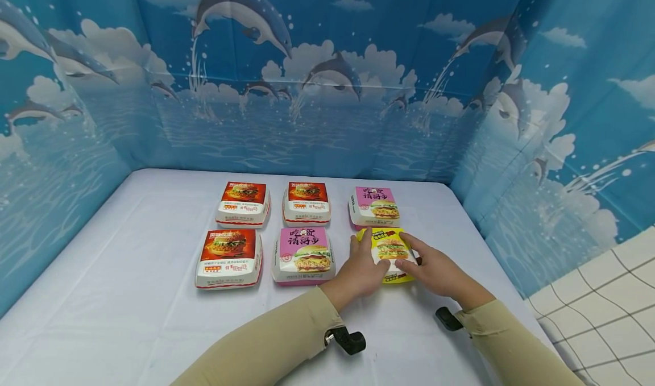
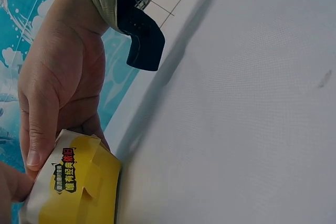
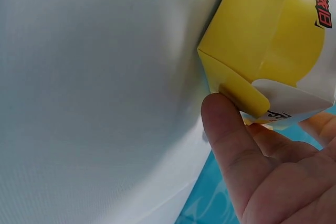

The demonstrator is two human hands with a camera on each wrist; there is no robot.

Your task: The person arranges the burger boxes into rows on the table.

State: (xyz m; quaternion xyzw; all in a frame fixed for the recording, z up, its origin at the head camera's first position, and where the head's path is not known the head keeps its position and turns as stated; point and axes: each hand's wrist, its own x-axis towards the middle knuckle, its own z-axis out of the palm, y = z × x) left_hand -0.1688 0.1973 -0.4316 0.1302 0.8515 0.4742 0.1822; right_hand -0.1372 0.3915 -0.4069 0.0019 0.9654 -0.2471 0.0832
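A yellow burger box (image 1: 391,249) lies at the front right of a two-by-three grid of boxes on the white table (image 1: 128,295). My left hand (image 1: 360,269) rests on its left side with fingers stretched along the edge and thumb on the lid. My right hand (image 1: 432,269) holds its right side. In the left wrist view the right hand (image 2: 63,77) has its thumb on the near face of the yellow box (image 2: 79,187). In the right wrist view the right hand (image 3: 262,182) has its thumb at a corner of the yellow box (image 3: 273,35), with the fingers behind it.
Three orange-red burger boxes (image 1: 243,204) (image 1: 307,203) (image 1: 228,258) and two pink ones (image 1: 374,207) (image 1: 304,255) fill the other grid places, all closed. A blue dolphin-print backdrop (image 1: 327,90) walls three sides. Tiled floor (image 1: 604,312) shows past the right edge.
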